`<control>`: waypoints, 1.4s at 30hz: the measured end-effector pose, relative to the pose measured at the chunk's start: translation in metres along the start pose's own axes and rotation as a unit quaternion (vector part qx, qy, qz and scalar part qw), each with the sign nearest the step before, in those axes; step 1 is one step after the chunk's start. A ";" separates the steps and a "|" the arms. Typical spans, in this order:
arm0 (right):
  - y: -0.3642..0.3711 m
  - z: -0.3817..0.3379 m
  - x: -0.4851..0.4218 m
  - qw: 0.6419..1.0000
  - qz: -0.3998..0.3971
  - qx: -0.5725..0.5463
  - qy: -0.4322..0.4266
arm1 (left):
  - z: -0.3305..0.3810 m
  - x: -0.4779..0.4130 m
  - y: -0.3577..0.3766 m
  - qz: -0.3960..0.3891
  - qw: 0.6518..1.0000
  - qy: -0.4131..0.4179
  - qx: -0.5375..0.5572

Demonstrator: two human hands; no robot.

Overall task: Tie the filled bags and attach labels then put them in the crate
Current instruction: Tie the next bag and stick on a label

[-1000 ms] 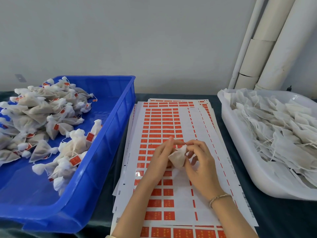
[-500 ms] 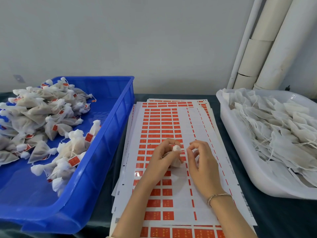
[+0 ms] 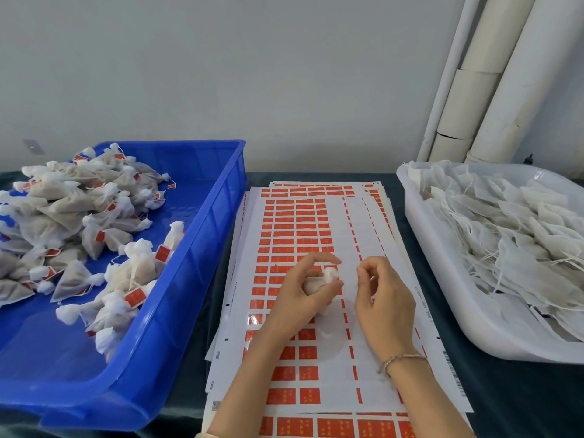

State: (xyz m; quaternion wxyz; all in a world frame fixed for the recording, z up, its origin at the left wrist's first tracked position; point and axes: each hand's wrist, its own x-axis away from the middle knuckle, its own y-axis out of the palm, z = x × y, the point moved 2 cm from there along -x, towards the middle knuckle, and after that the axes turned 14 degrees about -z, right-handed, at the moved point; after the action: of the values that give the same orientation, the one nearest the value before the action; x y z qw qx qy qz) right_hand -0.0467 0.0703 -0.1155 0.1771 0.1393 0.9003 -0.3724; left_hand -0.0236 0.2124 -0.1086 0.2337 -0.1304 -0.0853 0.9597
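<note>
My left hand (image 3: 305,290) is closed around a small white filled bag (image 3: 327,276), whose bunched top pokes out between thumb and fingers. My right hand (image 3: 384,298) is just right of it, fingers curled and pinched; I cannot make out a string in them. Both hands hover over a stack of label sheets (image 3: 300,229) with orange-red stickers. The blue crate (image 3: 202,241) on the left holds a pile of tied, labelled bags (image 3: 79,222). A white tub (image 3: 442,279) on the right is full of untied bags (image 3: 512,235) with loose strings.
A dark cloth covers the table (image 3: 505,406). White pipes (image 3: 493,77) run up the wall at the back right. The crate's near half shows bare blue floor. A bracelet sits on my right wrist (image 3: 401,358).
The bag went from being held flat between both hands to being bunched inside my left hand. My right hand has drawn away to the right.
</note>
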 end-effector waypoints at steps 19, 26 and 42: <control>0.004 0.004 -0.004 0.997 -0.046 -0.066 -0.001 | 0.001 -0.001 -0.008 0.034 0.997 -0.016 0.074; 0.006 0.007 -0.011 0.982 -0.138 -0.132 0.012 | -0.005 -0.003 -0.018 0.152 0.987 -0.010 0.043; -0.029 0.033 -0.033 0.865 -0.476 0.156 0.035 | -0.025 0.002 -0.007 0.024 0.952 -0.089 -0.290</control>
State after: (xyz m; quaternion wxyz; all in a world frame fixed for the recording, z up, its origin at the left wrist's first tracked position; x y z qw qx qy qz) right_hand -0.0212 0.0226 -0.1059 -0.0770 -0.2670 0.7933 -0.5416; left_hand -0.0149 0.2223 -0.1317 0.1539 -0.1089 -0.3776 0.9066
